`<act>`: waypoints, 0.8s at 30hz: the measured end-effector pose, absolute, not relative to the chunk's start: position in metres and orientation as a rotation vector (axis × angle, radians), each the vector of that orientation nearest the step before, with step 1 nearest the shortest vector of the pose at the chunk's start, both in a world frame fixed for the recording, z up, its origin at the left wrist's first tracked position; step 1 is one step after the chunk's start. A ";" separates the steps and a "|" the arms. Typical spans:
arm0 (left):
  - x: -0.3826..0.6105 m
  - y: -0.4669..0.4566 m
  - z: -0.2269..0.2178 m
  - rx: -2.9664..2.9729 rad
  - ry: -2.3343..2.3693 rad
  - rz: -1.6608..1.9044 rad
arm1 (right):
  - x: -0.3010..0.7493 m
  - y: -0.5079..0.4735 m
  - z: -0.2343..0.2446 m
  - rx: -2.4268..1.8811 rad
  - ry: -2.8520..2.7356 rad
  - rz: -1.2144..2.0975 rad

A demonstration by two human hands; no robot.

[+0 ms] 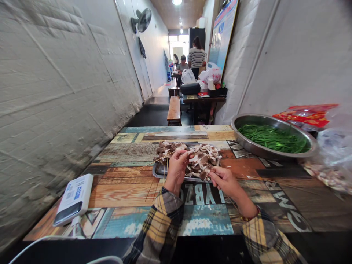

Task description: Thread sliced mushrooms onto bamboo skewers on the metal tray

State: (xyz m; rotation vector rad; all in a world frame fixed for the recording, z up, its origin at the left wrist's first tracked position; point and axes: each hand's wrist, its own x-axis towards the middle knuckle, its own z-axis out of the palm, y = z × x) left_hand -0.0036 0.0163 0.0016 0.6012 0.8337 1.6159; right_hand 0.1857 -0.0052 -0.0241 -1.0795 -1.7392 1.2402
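Observation:
A metal tray (158, 171) in the middle of the table holds a heap of sliced mushroom pieces (202, 154). My left hand (177, 167) is closed over the tray's near left part, pinching a thin bamboo skewer (156, 160) that points left, with mushroom at its fingertips. My right hand (222, 179) is closed at the tray's near right edge, gripping a mushroom piece (205, 174). More skewers (164, 172) lean over the tray's left edge. Both sleeves are plaid.
A big steel bowl of green stalks (271, 137) stands at the right, with plastic bags (330, 157) beside it. A white power bank (74, 198) lies at the near left. A wall runs along the left. Benches, tables and people fill the corridor beyond.

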 end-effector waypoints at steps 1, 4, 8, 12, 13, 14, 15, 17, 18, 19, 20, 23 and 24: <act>-0.003 0.016 0.002 0.599 0.838 1.612 | 0.185 -0.005 -0.024 -1.084 -1.737 1.240; -0.001 0.015 0.003 0.610 0.849 1.597 | 0.184 -0.005 -0.025 -1.098 -1.729 1.224; 0.001 0.013 0.005 0.629 0.870 1.575 | 0.184 -0.004 -0.025 -1.103 -1.748 1.197; 0.001 0.014 0.003 0.664 0.903 1.566 | 0.185 -0.004 -0.025 -1.102 -1.746 1.190; 0.001 0.014 0.003 0.673 0.909 1.568 | 0.185 -0.003 -0.026 -1.104 -1.747 1.188; 0.001 0.015 0.002 0.683 0.914 1.571 | 0.185 -0.003 -0.026 -1.106 -1.750 1.183; 0.000 0.015 0.001 0.692 0.916 1.573 | 0.185 -0.003 -0.026 -1.107 -1.753 1.180; 0.000 0.017 -0.001 0.711 0.921 1.573 | 0.185 -0.003 -0.027 -1.106 -1.757 1.179; 0.000 0.017 -0.002 0.722 0.927 1.573 | 0.185 -0.003 -0.027 -1.104 -1.757 1.183; -0.001 0.018 -0.003 0.734 0.934 1.577 | 0.185 -0.003 -0.027 -1.104 -1.757 1.187; -0.001 0.018 -0.004 0.750 0.942 1.581 | 0.185 -0.003 -0.027 -1.103 -1.757 1.190; -0.002 0.020 -0.007 0.812 0.968 1.597 | 0.185 -0.003 -0.026 -1.109 -1.765 1.181; -0.002 0.020 -0.007 0.833 0.976 1.599 | 0.185 -0.004 -0.026 -1.114 -1.766 1.176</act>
